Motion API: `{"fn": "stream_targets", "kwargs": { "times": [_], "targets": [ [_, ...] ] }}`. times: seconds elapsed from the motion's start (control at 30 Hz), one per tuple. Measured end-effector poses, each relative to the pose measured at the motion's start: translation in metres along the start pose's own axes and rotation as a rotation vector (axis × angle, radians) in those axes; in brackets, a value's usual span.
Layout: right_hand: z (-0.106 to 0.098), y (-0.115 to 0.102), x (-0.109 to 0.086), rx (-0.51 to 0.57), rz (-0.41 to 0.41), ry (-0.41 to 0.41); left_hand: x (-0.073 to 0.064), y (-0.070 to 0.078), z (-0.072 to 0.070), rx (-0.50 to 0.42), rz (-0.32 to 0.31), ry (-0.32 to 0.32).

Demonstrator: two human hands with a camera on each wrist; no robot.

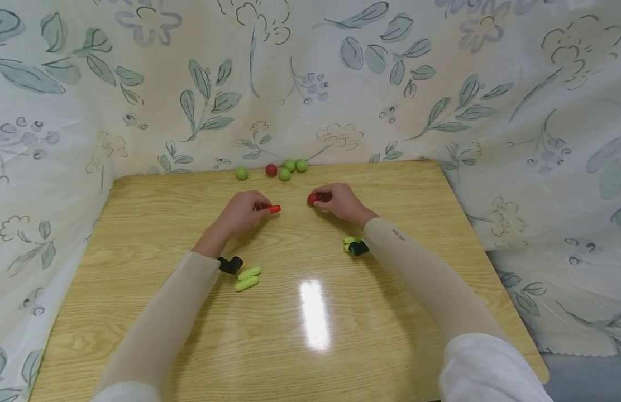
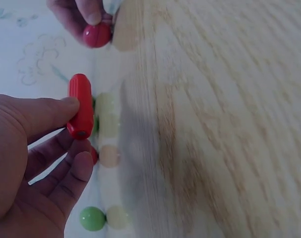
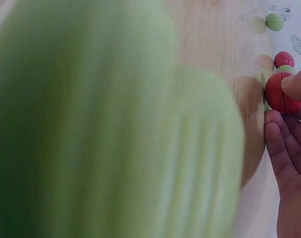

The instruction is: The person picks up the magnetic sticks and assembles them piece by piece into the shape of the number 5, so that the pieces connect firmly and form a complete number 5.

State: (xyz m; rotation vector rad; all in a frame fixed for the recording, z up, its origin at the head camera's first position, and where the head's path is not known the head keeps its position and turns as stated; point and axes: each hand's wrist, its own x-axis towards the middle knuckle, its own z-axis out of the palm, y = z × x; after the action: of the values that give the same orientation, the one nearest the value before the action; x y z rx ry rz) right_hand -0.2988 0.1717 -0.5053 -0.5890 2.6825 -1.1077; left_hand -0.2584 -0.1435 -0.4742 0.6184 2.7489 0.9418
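- Two yellow-green sticks [image 1: 247, 284] nearest, on the bench [image 1: 250, 352].
- Left grip [image 1: 244, 213] pinches the red stick [image 1: 275, 209]; long axis roughly left-right, free end towards the red ball [image 1: 311, 199], gap between.
- Right grip [image 1: 342, 202] pinches that ball, slightly farther out.
- Left wrist view shows a dark spot [image 2: 81, 133], maybe a hole, in the stick's end; head view doesn't.
- Far edge: four green balls [image 1: 285, 175], another red one [image 1: 271, 170].
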Motion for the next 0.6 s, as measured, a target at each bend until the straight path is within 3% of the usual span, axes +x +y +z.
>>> {"fn": "stream_targets", "kwargs": {
  "times": [0.3, 0.6],
  "targets": [
    [0.001, 0.004, 0.001, -0.007, -0.016, 0.005, 0.024, 0.007, 0.003, 0.024, 0.000, -0.026],
    [0.000, 0.002, 0.001, -0.006, -0.029, 0.005, 0.042, 0.014, 0.010, 0.054, 0.063, -0.043]
  ]
}}
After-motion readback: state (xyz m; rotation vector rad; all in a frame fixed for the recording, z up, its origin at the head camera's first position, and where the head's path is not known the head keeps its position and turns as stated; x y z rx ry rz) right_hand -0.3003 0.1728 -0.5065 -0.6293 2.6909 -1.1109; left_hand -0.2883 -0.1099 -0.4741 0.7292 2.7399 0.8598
